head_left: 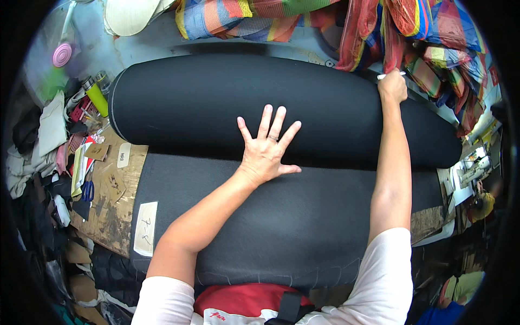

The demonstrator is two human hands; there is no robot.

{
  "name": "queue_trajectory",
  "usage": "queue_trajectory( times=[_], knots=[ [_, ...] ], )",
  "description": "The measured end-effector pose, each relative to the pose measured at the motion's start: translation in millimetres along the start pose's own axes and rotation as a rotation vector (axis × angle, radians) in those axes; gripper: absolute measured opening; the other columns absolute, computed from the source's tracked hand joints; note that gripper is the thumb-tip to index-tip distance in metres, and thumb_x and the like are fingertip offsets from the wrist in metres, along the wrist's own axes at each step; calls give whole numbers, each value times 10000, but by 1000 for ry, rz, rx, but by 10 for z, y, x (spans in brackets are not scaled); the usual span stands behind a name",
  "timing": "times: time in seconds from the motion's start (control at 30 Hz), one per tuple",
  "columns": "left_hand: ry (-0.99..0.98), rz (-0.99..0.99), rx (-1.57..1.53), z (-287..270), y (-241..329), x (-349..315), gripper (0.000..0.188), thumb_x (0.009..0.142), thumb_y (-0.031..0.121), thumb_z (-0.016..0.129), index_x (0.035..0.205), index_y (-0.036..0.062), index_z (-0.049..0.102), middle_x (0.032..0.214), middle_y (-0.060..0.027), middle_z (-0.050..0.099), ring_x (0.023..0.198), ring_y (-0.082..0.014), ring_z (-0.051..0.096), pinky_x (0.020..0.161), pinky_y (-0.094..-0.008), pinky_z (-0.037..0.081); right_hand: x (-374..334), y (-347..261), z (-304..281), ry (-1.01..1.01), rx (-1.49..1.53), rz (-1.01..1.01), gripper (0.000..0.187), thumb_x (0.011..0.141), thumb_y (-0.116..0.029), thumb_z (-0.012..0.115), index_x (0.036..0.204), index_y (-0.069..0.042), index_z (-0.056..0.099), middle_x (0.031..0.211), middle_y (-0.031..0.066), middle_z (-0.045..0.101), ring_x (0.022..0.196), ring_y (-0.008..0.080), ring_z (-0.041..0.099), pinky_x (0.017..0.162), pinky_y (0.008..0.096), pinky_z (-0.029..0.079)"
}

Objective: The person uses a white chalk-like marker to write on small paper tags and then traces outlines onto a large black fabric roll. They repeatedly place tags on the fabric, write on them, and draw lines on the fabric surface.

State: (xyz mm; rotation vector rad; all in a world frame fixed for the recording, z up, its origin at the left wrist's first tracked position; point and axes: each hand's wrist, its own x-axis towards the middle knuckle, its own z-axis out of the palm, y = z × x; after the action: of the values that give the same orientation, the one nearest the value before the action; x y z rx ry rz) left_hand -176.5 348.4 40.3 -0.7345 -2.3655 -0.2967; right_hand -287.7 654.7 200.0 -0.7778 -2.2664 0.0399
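As it lies, the roll (322, 105) runs crosswise.

Single view: left unit of head-worn fisheye pair. Sits above and behind bare left hand (264, 154) and bare right hand (392, 88), looking down and forward past them. Near but wide; worn brown wooden surface (108, 222) left of both.

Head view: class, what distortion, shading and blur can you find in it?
Head view: the black roll bows under fisheye distortion; its underside sinks into dark shading; the green patch below the pink disc looks blurred, the left hand crisper.
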Motion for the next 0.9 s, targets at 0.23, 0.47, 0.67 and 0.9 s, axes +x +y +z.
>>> queue_trajectory(
  times=[0.23,0.47,0.67,0.9],
  knots=[
    [84,13,41,171,-43,-36,1085,488,751,692,1415,320,328,1520,-134,130,1413,-355,56,952,-780,31,59,578,-292,306,-15,-84,325,845,-172,513,1147,-215,626,919,143,679,860,342,659,735,458,522],
    [186,18,139,287,-56,39,1099,454,781,678,1402,321,367,1519,-146,135,1411,-382,74,970,-743,-84,263,979,-902,502,-90,-309,334,829,-74,499,1112,-183,639,906,149,670,807,339,658,715,440,524],
    [5,-66,60,50,-211,580,1075,488,707,722,1409,283,362,1499,-146,211,1403,-361,132,951,-776,82,-78,908,-528,356,7,-499,296,835,-58,526,1106,-118,627,770,177,647,734,349,652,646,444,514],
    [-128,-173,83,-72,-341,1124,1142,498,685,749,1450,296,252,1515,-124,204,1422,-323,85,1007,-743,59,-983,384,208,66,163,-352,567,855,-264,625,1287,50,435,1059,255,612,1000,400,591,831,443,490]
  ],
)
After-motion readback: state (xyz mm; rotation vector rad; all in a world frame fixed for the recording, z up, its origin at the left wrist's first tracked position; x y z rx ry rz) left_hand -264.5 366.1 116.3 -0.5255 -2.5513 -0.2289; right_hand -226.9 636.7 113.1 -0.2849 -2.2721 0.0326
